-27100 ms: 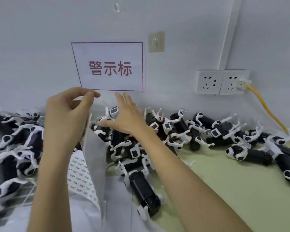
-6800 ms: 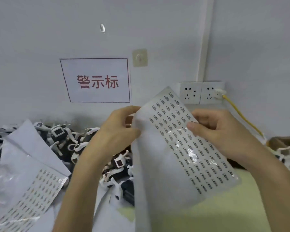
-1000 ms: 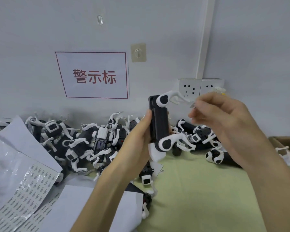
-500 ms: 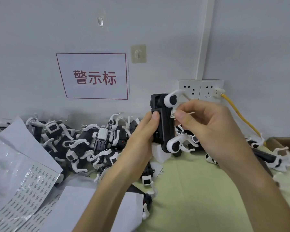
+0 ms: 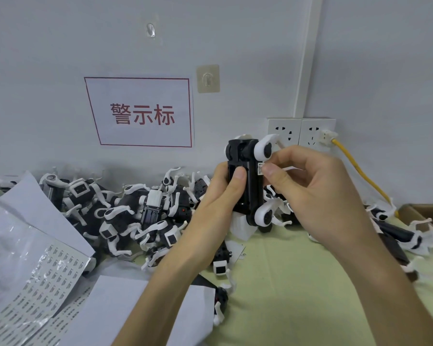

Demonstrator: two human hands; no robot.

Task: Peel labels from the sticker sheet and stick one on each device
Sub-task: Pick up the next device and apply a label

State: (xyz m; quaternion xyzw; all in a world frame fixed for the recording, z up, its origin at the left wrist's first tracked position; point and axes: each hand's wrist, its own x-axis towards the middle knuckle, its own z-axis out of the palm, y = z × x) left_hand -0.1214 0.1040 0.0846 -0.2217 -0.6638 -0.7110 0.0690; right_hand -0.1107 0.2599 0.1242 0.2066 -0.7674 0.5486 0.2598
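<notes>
I hold a black device with white legs upright in front of the wall. My left hand grips its body from the left, thumb on its front face. My right hand comes in from the right, and its thumb and forefinger press a small white label onto the device's right edge. A sticker sheet with rows of small labels lies at the lower left, partly under clear film. A pile of the same black and white devices lies along the wall.
White paper sheets lie in the near left over a green table. More devices and a cardboard box edge are on the right. Wall sockets with a yellow cable are behind my right hand.
A second ago my right hand held the label away from the device. It has since closed in, and the label now lies against the device's right edge. The device turned slightly.
</notes>
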